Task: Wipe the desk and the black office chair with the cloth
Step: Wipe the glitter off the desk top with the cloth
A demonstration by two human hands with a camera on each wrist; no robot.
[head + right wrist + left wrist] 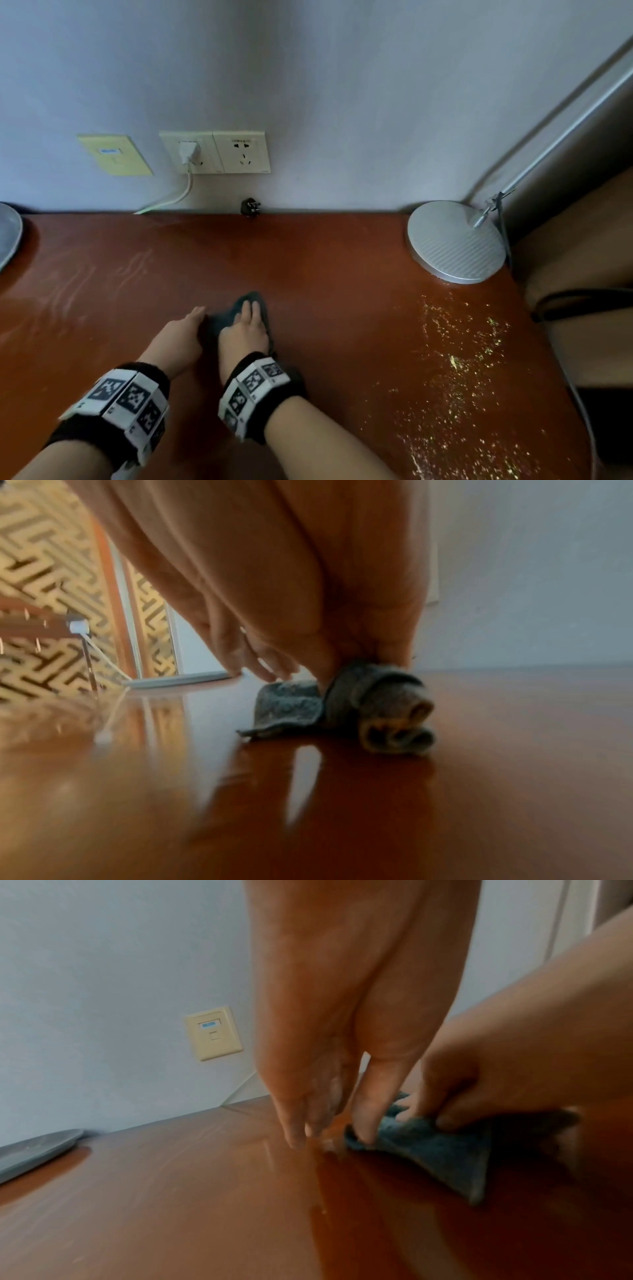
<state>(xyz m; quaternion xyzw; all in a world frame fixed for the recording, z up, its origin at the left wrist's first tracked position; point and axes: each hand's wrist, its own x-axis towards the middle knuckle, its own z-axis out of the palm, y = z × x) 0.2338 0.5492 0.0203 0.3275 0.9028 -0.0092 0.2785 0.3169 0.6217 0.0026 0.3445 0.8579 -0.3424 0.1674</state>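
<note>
The right hand (245, 330) lies flat on the cloth (251, 301) with straight fingers, pressing it down on the desk (325, 274). The left hand (181, 334) touches the cloth's left edge, and its thumb seems to pinch a corner. The cloth is soft, light and floppy, bunched into folds. It should slide easily on the shiny wood. Press on the middle so it stays flat. Yellow crumbs (455, 359) lie to the right.
</note>
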